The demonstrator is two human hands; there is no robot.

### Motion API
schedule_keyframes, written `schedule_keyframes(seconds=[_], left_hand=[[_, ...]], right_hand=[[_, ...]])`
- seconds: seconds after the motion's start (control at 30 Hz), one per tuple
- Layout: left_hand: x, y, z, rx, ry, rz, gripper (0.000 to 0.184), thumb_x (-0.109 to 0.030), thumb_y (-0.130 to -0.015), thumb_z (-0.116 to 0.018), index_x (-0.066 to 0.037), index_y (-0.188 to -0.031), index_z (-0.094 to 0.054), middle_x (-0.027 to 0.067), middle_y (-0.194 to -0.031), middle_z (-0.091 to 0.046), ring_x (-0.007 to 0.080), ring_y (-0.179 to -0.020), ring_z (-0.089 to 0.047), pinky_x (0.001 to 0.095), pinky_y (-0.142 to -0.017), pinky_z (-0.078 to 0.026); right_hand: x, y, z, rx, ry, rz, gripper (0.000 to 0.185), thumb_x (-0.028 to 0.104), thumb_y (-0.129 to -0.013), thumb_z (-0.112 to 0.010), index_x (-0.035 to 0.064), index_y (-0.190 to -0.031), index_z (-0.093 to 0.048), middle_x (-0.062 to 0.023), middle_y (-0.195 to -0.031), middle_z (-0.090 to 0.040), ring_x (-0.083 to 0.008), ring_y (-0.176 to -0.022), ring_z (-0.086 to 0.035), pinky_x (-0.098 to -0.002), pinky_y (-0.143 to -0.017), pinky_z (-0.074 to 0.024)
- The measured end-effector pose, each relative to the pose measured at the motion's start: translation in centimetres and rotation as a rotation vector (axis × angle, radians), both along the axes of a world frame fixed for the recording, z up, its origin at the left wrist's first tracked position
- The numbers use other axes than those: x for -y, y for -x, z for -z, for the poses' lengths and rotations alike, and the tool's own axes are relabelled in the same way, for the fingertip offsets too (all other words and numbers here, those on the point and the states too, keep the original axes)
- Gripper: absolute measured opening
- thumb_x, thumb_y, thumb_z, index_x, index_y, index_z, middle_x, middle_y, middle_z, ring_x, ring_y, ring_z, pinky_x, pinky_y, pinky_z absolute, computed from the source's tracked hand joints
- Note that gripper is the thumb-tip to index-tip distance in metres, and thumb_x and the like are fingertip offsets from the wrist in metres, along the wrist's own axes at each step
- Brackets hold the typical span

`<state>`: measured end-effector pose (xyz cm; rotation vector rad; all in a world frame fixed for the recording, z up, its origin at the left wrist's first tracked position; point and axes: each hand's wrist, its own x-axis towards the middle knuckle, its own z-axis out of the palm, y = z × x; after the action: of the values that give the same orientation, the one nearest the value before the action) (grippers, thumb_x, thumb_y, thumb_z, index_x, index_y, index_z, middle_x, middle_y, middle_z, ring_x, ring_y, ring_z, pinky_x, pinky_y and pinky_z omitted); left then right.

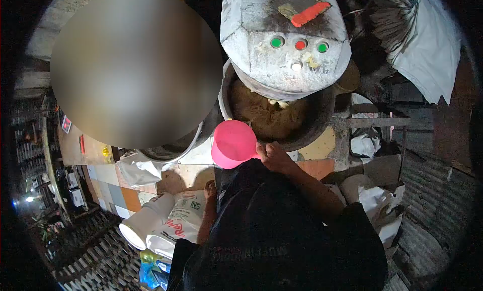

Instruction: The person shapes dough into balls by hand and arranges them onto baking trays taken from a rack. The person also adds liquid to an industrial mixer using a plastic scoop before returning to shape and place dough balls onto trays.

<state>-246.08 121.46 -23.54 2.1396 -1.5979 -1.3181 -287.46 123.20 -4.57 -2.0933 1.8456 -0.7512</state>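
Note:
My right hand [274,156] is closed around the short handle of a pink plastic dipper [234,142]. The dipper is in front of my body, at the near left rim of a large round mixer bowl [328,117]. Brown material [266,115] fills part of that bowl, with a few pale pieces under the machine head. My left hand [210,189] hangs low at my side, close to a white printed sack [182,218]; its fingers are too dark and small to make out.
Over the bowl stands a white mixer head [287,54] with green and red buttons. A second bowl [188,150] is partly behind a blurred round patch. A white bucket [143,223] lies tilted at left. White sacks [382,205] and a metal frame [377,122] are at right.

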Motion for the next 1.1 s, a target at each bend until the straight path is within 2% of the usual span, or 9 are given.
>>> schedule_keyframes(seconds=[0.13,0.5,0.6,0.83,0.9,0.97,1.03,1.07,1.1], left_hand=[[-0.5,-0.9,1.3,-0.071,-0.099,-0.11,0.03,-0.029,-0.085,-0.054,-0.008,-0.104,-0.064,0.0152,-0.094,-0.066,0.0251,-0.087,-0.063,0.0371,-0.074,-0.05],[-0.9,-1.5,1.7,0.051,0.168,0.238,0.038,-0.04,-0.085,-0.051,-0.008,-0.098,-0.066,0.0131,-0.095,-0.067,0.0258,-0.086,-0.063,0.0379,-0.076,-0.049],[0.0,1.8,-3.7,0.044,-0.152,-0.087,0.037,-0.04,-0.085,-0.05,-0.009,-0.097,-0.066,0.0121,-0.095,-0.066,0.0264,-0.088,-0.062,0.0384,-0.078,-0.048],[-0.8,-1.4,0.4,-0.022,0.046,-0.027,0.032,-0.036,-0.086,-0.049,-0.01,-0.096,-0.066,0.0119,-0.099,-0.065,0.0284,-0.094,-0.06,0.0387,-0.083,-0.046],[-0.3,-1.9,0.6,0.216,-0.082,0.208,0.034,-0.035,-0.086,-0.048,-0.008,-0.098,-0.066,0.0123,-0.1,-0.065,0.0288,-0.094,-0.061,0.0398,-0.083,-0.046],[-0.2,-3.0,1.0,0.141,-0.081,0.0,0.033,-0.034,-0.087,-0.048,-0.007,-0.097,-0.065,0.0123,-0.099,-0.065,0.0273,-0.093,-0.061,0.038,-0.082,-0.046],[-0.2,-3.8,1.2,0.054,-0.073,-0.21,0.033,-0.034,-0.087,-0.048,-0.006,-0.095,-0.064,0.0123,-0.098,-0.065,0.0257,-0.091,-0.061,0.0362,-0.081,-0.047],[-0.3,-4.0,0.6,-0.068,-0.038,-0.269,0.033,-0.033,-0.088,-0.049,-0.005,-0.095,-0.064,0.0126,-0.097,-0.064,0.0239,-0.091,-0.06,0.0344,-0.08,-0.047],[-0.5,-4.5,0.7,-0.19,0.0,-0.331,0.033,-0.033,-0.088,-0.049,-0.004,-0.096,-0.063,0.0128,-0.097,-0.064,0.022,-0.09,-0.06,0.0326,-0.079,-0.047]], right_hand=[[0.5,0.0,-1.1,0.115,-0.056,-0.06,0.033,0.005,-0.083,-0.051,-0.0121,-0.111,-0.052,-0.0134,-0.062,-0.052,-0.026,-0.05,-0.051,-0.0385,-0.046,-0.0395],[0.6,-0.4,-0.5,-0.033,0.032,-0.045,0.036,0.001,-0.078,-0.054,-0.0109,-0.112,-0.053,-0.0106,-0.066,-0.05,-0.0213,-0.058,-0.049,-0.0347,-0.054,-0.0407],[0.9,-0.1,-1.3,-0.179,0.118,-0.088,0.038,0.0,-0.078,-0.055,-0.0107,-0.114,-0.053,-0.0081,-0.065,-0.048,-0.0196,-0.059,-0.048,-0.0351,-0.054,-0.0398],[1.8,0.4,-2.8,-0.219,0.163,-0.134,0.034,0.003,-0.08,-0.059,-0.0108,-0.112,-0.055,-0.0059,-0.068,-0.046,-0.0197,-0.061,-0.047,-0.0348,-0.054,-0.0388],[2.3,0.4,-3.3,-0.213,0.238,-0.129,0.034,0.002,-0.08,-0.059,-0.01,-0.112,-0.055,-0.0065,-0.069,-0.047,-0.0206,-0.062,-0.048,-0.0356,-0.055,-0.0391],[3.3,0.5,-4.8,-0.21,0.316,-0.121,0.034,0.001,-0.08,-0.059,-0.0092,-0.112,-0.055,-0.007,-0.07,-0.047,-0.0216,-0.062,-0.049,-0.0363,-0.056,-0.0393],[5.2,0.7,-8.0,-0.103,0.52,-0.106,0.018,0.01,-0.088,-0.052,-0.0054,-0.091,-0.062,-0.0183,-0.072,-0.057,-0.0286,-0.061,-0.056,-0.0399,-0.054,-0.0436],[6.0,0.5,-11.9,0.144,0.064,-0.054,0.029,0.021,-0.093,-0.047,-0.0025,-0.084,-0.063,-0.0239,-0.068,-0.058,-0.0358,-0.06,-0.059,-0.0436,-0.056,-0.0453],[7.2,-0.2,-14.6,0.245,0.021,0.061,0.042,0.034,-0.095,-0.04,-0.0006,-0.083,-0.061,-0.0244,-0.065,-0.057,-0.0404,-0.059,-0.057,-0.0469,-0.056,-0.0452]])
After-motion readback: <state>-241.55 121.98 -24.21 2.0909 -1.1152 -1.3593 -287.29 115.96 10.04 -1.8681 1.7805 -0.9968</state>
